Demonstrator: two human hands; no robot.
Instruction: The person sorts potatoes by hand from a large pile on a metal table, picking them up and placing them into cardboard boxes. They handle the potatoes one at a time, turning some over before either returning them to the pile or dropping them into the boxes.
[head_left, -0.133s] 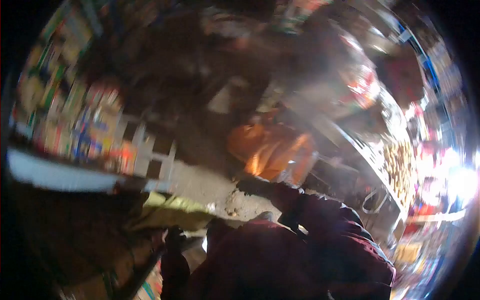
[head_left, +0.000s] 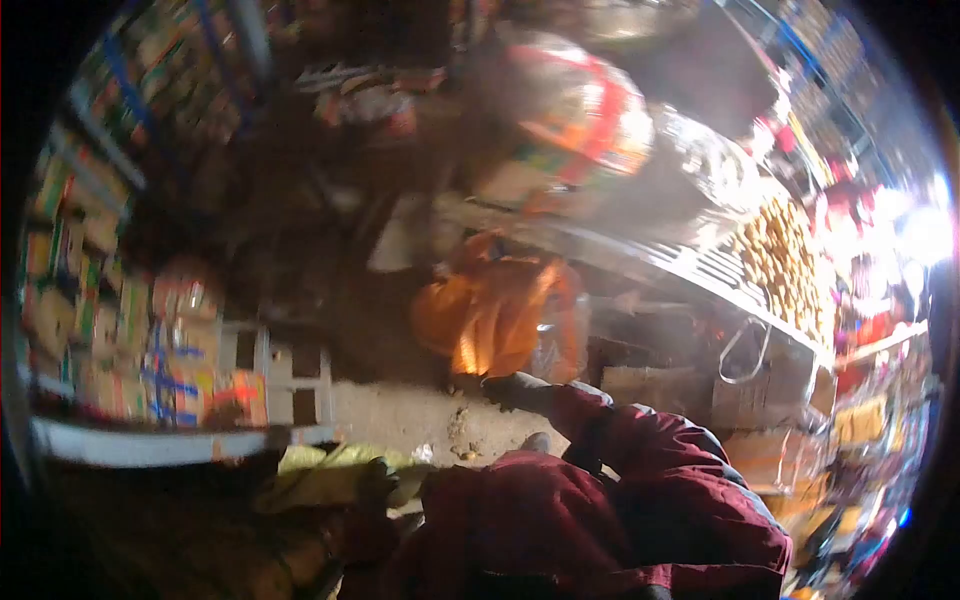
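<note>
My right hand point(head_left: 515, 390), dark as if gloved, reaches out from a maroon sleeve point(head_left: 670, 450). It is right at the lower edge of an orange bag point(head_left: 490, 315), overlapping it in this view; its fingers are too dark to make out. My left hand point(head_left: 375, 485) is a dark shape low in the view, beside a yellow-green sack point(head_left: 315, 475), its fingers lost in shadow. A clear plastic piece point(head_left: 560, 340) shows at the orange bag's right side. Below my right hand, a shoe tip point(head_left: 538, 442) shows on the floor.
Stacked cartons point(head_left: 190, 370) line the left behind a pale metal beam point(head_left: 150, 442). To the right, a slatted metal-edged stand point(head_left: 660, 255) carries a heap of small tan items point(head_left: 780, 250). Cardboard boxes point(head_left: 770, 400) sit below it. A large wrapped bundle point(head_left: 590, 105) lies at the top.
The view has swung, so the stand, cartons and orange bag sit further left or lower, and the picture is sharper. My right hand stays close to the orange bag's lower edge.
</note>
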